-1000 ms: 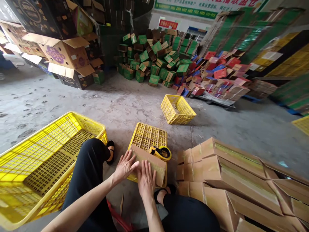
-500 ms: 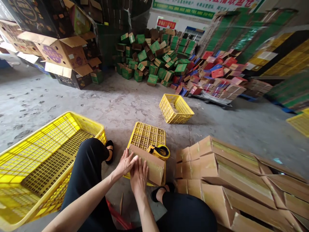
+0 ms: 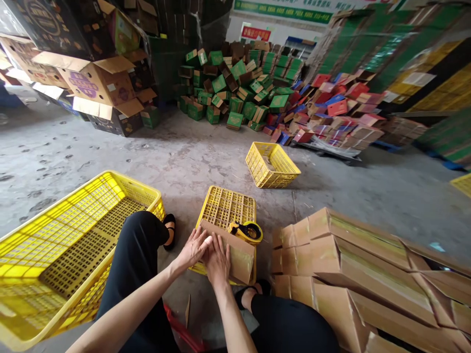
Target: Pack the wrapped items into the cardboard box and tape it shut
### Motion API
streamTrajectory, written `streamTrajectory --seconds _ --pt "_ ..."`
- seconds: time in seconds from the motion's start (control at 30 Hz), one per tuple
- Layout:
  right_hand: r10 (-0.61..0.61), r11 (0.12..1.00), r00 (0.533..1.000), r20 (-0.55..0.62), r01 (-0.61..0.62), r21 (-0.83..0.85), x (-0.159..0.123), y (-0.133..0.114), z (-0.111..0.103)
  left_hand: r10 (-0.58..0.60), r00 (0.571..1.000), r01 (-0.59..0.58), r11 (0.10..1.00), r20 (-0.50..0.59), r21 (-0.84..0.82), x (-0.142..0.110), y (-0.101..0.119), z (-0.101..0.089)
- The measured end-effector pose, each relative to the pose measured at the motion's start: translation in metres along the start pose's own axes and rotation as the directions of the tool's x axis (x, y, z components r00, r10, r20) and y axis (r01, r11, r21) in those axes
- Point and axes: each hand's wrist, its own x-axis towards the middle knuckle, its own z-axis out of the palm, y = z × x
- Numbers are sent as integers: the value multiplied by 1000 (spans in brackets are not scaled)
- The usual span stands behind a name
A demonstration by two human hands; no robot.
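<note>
A small brown cardboard box lies on an upturned yellow crate between my knees. My left hand rests on the box's left end, fingers stretched and slightly spread. My right hand lies flat on the box's near face, fingers extended, touching the left hand. A yellow tape dispenser sits on the crate just behind the box.
A large yellow crate stands at my left. Folded brown cartons are stacked at my right. A smaller yellow basket sits on the concrete floor ahead, with heaps of green and red boxes behind.
My right hand has slid left along the box toward my left hand, and both hands now meet at the box's left end. The box has shifted slightly.
</note>
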Motion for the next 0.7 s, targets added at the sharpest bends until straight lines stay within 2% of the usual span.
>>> streamTrajectory --seconds 0.07,0.17,0.27,0.33,0.4,0.5,0.6,0.7 --pt "57 998 997 -46 -58 -17 -13 18 -3 56 998 -57 998 21 41 -3 -3 0" --pt "175 982 981 -86 -180 -57 -34 49 -10 69 996 -73 994 50 86 -5 -4 0" --pt "359 930 931 -70 -363 -60 -50 75 -17 60 996 -68 989 65 128 -4 -1 -1" --pt "431 900 901 -46 -433 -45 -55 83 -17 37 997 -47 989 75 138 -3 1 -1" --pt "455 888 888 -66 -458 -46 -57 82 -15 20 996 -31 990 83 135 -3 2 -2" --pt "436 890 885 -164 -451 -71 -58 67 -8 38 995 -52 987 97 153 -4 3 -3" --pt "361 920 908 -212 -383 -76 -61 43 4 37 993 -58 980 110 190 -5 6 -2" --pt "291 951 935 -201 -305 -44 -64 15 17 19 992 -47 974 126 223 -5 9 -3"
